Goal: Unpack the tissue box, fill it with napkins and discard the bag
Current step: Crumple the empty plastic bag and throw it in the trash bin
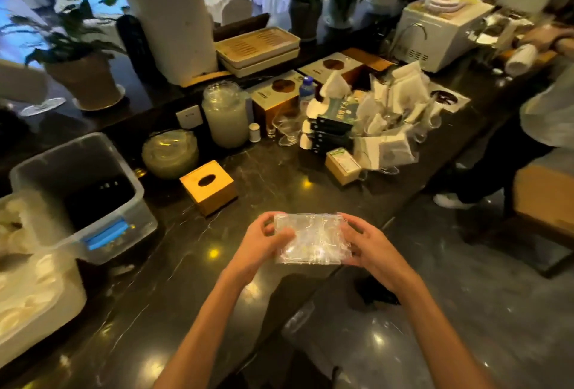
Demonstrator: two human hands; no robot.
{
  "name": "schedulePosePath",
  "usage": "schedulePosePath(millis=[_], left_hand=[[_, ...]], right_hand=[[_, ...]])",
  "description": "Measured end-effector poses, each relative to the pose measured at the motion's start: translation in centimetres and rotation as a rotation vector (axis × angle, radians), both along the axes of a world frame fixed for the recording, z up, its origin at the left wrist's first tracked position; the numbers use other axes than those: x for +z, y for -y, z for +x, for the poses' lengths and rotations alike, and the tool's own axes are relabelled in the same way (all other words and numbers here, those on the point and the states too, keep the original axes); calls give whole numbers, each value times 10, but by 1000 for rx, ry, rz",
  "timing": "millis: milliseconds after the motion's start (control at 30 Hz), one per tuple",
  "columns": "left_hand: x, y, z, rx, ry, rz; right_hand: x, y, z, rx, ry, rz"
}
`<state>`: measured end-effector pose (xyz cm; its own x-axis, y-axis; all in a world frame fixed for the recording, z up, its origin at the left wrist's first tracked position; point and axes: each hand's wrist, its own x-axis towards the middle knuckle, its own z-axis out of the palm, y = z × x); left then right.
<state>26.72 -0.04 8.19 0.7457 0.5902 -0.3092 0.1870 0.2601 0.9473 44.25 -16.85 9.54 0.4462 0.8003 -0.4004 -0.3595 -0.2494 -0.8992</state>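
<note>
A clear, crinkled plastic bag point(310, 238) is held flat above the near edge of the dark marble counter point(174, 267). My left hand point(267, 238) grips its left side and my right hand point(360, 244) grips its right side. What is inside the bag I cannot tell. A wooden tissue box point(208, 187) with an oval slot on top stands upright on the counter, beyond and left of my hands, apart from them. A pile of white napkin packs point(391, 128) lies farther back on the right.
A clear plastic bin point(77, 196) with a blue latch and a white tub point(34, 295) sit at left. Glass jars point(225, 115), boxes and glasses crowd the back. Another person point(546, 115) stands at right by a white appliance point(441, 31).
</note>
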Motion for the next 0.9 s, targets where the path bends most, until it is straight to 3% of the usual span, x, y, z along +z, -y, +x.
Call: schedulePosePath(millis=[100,167,333,533,733,800,900], left_hand=[[-2,14,38,-47,21,97],[-5,25,70,-62,29,101],[-10,54,131,-105,-40,-209],[-45,102,229,-247,-137,-113],[-165,171,333,-372,-441,-324],[-218,187,359,-391,-566,-305],[-323,205,404,-486,-672,-204]], right_hand=[[-5,28,29,21,-101,-27],[-10,44,59,8,-70,-28],[-24,69,129,-98,-54,-27],[-65,142,215,-85,-210,-120],[-168,235,275,-443,-170,-542],[-210,249,292,-637,-172,-632],[-295,258,326,-722,-142,-672]])
